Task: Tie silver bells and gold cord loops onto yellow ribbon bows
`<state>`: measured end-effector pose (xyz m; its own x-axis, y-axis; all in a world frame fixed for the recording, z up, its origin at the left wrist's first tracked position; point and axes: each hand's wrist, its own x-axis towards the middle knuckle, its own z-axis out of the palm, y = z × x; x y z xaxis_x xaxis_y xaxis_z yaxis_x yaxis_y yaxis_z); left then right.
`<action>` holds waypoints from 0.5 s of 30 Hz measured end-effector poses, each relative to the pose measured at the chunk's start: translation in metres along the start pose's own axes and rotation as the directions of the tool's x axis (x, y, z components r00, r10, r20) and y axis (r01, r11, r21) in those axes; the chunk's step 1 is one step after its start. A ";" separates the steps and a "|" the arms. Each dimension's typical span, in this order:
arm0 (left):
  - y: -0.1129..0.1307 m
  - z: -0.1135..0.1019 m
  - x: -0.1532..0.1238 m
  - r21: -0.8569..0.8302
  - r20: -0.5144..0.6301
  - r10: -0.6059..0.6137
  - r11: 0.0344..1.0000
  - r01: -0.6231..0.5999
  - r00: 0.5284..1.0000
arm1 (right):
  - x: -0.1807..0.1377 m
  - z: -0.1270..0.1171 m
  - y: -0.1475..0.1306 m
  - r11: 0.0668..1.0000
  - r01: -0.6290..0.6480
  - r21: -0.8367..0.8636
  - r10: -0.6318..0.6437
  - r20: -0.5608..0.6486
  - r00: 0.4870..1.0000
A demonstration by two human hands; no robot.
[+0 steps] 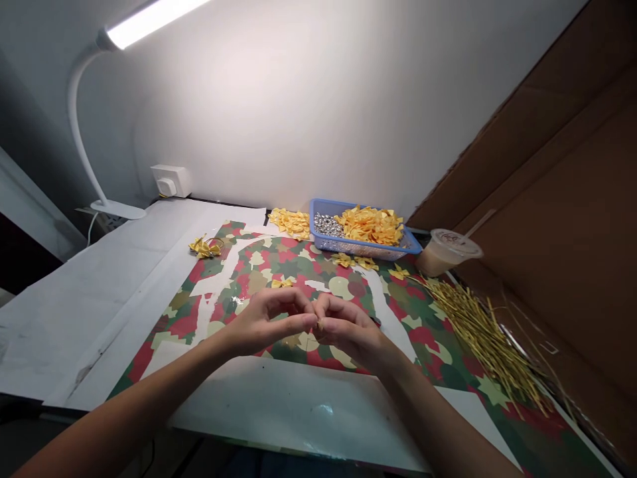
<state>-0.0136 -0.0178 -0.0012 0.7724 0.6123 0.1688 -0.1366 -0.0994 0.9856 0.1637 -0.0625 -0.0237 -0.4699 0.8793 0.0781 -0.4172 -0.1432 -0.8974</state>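
My left hand (269,323) and my right hand (351,330) meet over the middle of the patterned paper, fingertips touching. Both are closed in a pinch around something small and brownish-gold, mostly covered by the fingers. A yellow ribbon bow (283,283) lies just beyond the left hand. Farther back, a blue basket (365,250) holds small silvery pieces (328,226) and a heap of yellow bows (372,224). Several more bows (343,259) lie in front of it. To the right is a bundle of thin gold wire-like strips (478,332).
A pile of yellow pieces (290,223) sits left of the basket. Yellow bows with a wire loop (205,247) lie at the left. A lidded drink cup (448,252) with a straw stands beside a cardboard wall (562,199). A white lamp (74,113) arches over the left side.
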 end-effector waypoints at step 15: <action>0.005 -0.012 0.011 -0.319 -0.366 -0.105 0.948 -0.018 0.925 | 0.000 -0.005 -0.002 0.995 0.025 -0.094 -0.033 -0.087 0.996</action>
<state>-0.0134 -0.0022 0.0050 0.5013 0.8638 0.0497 -0.3410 0.1445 0.9289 0.1690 -0.0598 -0.0238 -0.3864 0.9197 0.0697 -0.3541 -0.0781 -0.9320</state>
